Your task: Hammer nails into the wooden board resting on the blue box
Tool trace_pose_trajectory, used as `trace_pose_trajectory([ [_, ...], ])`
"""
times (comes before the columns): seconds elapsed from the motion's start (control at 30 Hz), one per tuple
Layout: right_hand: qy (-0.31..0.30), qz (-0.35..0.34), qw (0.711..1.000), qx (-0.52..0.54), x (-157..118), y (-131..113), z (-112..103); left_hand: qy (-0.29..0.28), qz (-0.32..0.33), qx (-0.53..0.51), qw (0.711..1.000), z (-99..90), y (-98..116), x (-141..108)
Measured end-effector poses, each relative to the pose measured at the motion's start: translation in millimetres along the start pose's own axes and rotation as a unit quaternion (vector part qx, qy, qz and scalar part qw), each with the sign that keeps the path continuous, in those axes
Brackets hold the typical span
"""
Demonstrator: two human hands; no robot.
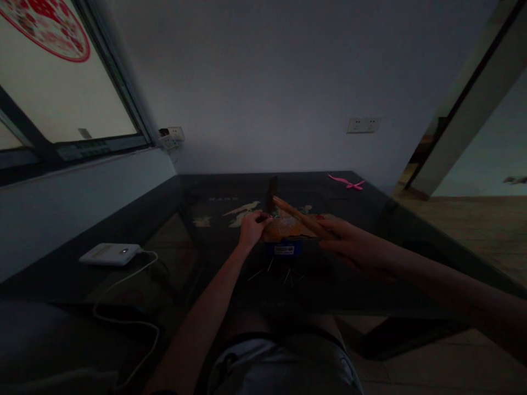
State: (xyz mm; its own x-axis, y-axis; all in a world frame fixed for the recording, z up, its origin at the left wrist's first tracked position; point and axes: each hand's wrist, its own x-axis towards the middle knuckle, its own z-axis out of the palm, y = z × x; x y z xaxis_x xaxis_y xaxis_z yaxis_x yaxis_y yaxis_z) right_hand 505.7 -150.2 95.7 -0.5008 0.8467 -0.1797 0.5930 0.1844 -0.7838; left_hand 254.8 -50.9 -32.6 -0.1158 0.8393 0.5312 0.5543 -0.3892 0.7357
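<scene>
My right hand (343,238) is wrapped round the wooden handle of a hammer (302,218). The dark hammer head stands just above the fingertips of my left hand (252,226). Those left fingers are pinched together at the left end of a rough brown piece of wood (284,228); whatever is between them is too small and dark to make out. Under the wood sits a blue box (286,249) with a pale label. Several thin metal nails (289,277) lie loose on the table in front of the box.
The dark glossy table (362,285) carries a printed bird picture. A white power bank (110,254) with a white cable lies at the left. Near the far right edge is a pink strap-like thing (349,183). A wall stands behind the table, a window at left.
</scene>
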Motion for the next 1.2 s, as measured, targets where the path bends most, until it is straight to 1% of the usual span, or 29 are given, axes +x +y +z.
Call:
trace_pose_trajectory([
  [0.1,0.008,-0.006,1.000,-0.002,-4.1,-3.1,-1.6,0.007,0.002,-0.013,1.000,2.1,-1.7,0.6],
  [0.27,-0.002,0.020,1.000,-0.020,0.3,1.2,3.2,-0.002,0.003,0.017,1.000,-0.9,2.4,0.0],
  [0.33,-0.003,0.016,1.000,-0.016,1.7,2.0,3.6,-0.004,0.005,0.014,1.000,-1.7,2.5,-0.4],
  [0.53,0.019,-0.018,1.000,-0.004,-2.2,0.3,0.7,0.002,0.001,-0.013,1.000,1.9,-1.8,0.4],
  [0.6,0.012,-0.022,1.000,-0.011,0.2,4.3,1.5,-0.005,0.001,-0.007,1.000,1.3,-0.5,0.8],
  [0.73,-0.011,0.002,1.000,-0.020,6.7,11.3,3.0,-0.008,0.010,0.025,1.000,-2.0,2.6,0.6],
  [0.9,0.004,-0.026,1.000,-0.004,0.6,4.6,-0.7,-0.003,0.012,0.004,1.000,0.0,-1.5,0.7],
  [1.0,0.006,-0.016,1.000,-0.010,-2.6,2.4,-0.3,0.001,0.010,-0.003,1.000,0.9,-0.5,0.9],
  [1.07,0.004,-0.011,1.000,-0.017,-1.6,4.0,1.4,-0.003,0.004,0.010,1.000,-0.3,2.8,0.9],
  [1.2,-0.016,-0.011,1.000,-0.017,0.9,6.6,2.4,-0.012,0.001,0.033,0.999,-2.8,6.0,0.7],
])
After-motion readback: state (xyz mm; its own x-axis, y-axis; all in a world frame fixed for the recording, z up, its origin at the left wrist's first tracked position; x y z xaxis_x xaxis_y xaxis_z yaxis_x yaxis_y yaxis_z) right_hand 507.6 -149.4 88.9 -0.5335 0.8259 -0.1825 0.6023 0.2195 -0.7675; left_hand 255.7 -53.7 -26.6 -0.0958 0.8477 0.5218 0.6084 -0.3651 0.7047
